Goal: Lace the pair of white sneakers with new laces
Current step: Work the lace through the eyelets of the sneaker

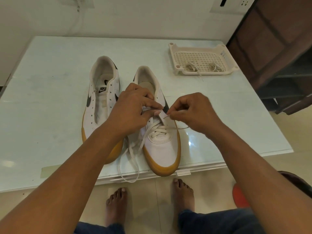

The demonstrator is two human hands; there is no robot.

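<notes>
Two white sneakers with black swooshes and tan soles stand on the table. The left sneaker (pixel 99 105) has bare eyelets and no lace. The right sneaker (pixel 160 146) carries a white lace (pixel 157 130) crossed through its lower eyelets, and the lace's loose end trails off the table's front edge. My left hand (pixel 133 108) grips the tongue and eyelet flap of the right sneaker. My right hand (pixel 192 112) pinches the tip of the lace at an eyelet on the shoe's right side.
A cream perforated plastic tray (pixel 224 49) at the table's back right holds two bundled laces (pixel 191 67). The pale glass-topped table (pixel 50 115) ends just before my bare feet. A dark wooden shelf stands at the right, an orange object by my right knee.
</notes>
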